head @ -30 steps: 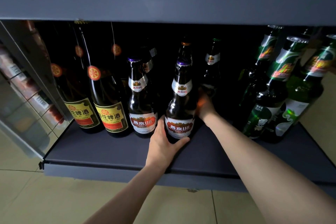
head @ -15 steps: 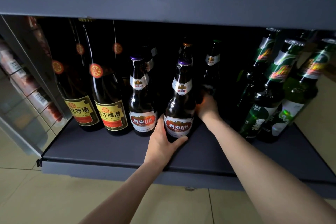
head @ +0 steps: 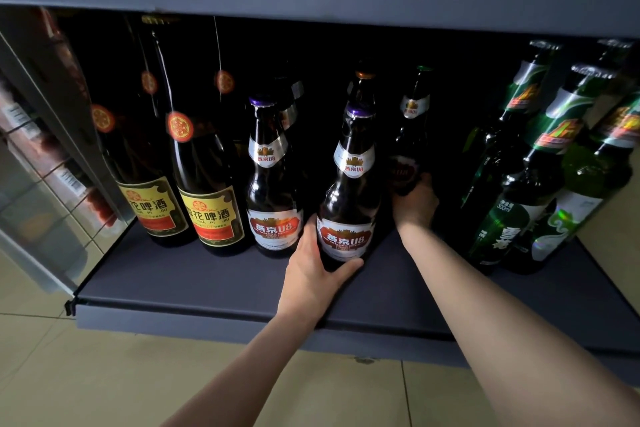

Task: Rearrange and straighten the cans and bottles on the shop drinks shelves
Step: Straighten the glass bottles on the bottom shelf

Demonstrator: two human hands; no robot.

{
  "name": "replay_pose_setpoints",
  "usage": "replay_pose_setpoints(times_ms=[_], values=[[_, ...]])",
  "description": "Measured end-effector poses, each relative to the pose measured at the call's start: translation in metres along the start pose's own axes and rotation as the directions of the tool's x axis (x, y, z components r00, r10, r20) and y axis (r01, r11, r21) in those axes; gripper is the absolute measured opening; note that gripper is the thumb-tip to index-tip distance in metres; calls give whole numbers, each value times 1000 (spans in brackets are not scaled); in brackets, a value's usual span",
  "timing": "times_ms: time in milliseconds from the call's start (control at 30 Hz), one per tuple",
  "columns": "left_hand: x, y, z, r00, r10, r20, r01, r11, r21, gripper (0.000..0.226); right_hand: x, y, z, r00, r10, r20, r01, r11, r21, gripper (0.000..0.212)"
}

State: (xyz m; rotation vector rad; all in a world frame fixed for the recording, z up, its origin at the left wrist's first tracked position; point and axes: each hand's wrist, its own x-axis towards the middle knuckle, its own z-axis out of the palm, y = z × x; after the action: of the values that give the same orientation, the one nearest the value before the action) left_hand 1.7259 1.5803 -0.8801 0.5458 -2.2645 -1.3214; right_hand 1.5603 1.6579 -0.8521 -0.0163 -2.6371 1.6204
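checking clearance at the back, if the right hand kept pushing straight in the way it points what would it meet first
The right hand already grips a dark bottle in the back row, so that comes first; beyond it the shelf is too dark to judge.

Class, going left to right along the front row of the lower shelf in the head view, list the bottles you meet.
Yellow-label bottle → second yellow-label bottle → U8 bottle → U8 bottle held by left hand → green bottles.

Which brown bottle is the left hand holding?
The front U8 bottle, right of its twin; the left hand wraps its base.
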Motion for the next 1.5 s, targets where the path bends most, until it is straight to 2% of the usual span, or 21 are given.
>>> replay_pose_setpoints(times_ms=[200, 500, 733, 833, 1033, 1167, 1500], values=[[0, -2, 1, 1000, 9, -10, -9, 1000, 22, 74, 7, 6, 18, 1000, -10, -4, 10, 998, 54, 68], [2, 0, 0, 1000, 5, -4, -5, 999, 53, 77, 22, 1, 25, 997, 68, -27, -66, 997, 46, 58], [1, 6, -2, 1000, -8, 6, 7, 996, 87, 81, -6, 12, 6, 998, 55, -2, -55, 996, 70, 81], [0, 12, -3, 998, -57, 25, 54, 994, 90, 79, -22, 17, -4, 999, 30, 16, -31, 997, 67, 86], [-3, 24, 2, 985, -174, 6, 172, 979, 111, 71, -56, 22, -27, 997, -7, 79, 1, 997, 72, 79], [-3, 25, 6, 980, -197, -31, 199, 971, 136, 66, -74, 29, -34, 995, -46, 93, 40, 997, 66, 81], [-3, 14, 9, 992, -120, -40, 125, 983, 137, 61, -85, 29, -40, 990, -90, 104, 92, 996, -9, 76]])
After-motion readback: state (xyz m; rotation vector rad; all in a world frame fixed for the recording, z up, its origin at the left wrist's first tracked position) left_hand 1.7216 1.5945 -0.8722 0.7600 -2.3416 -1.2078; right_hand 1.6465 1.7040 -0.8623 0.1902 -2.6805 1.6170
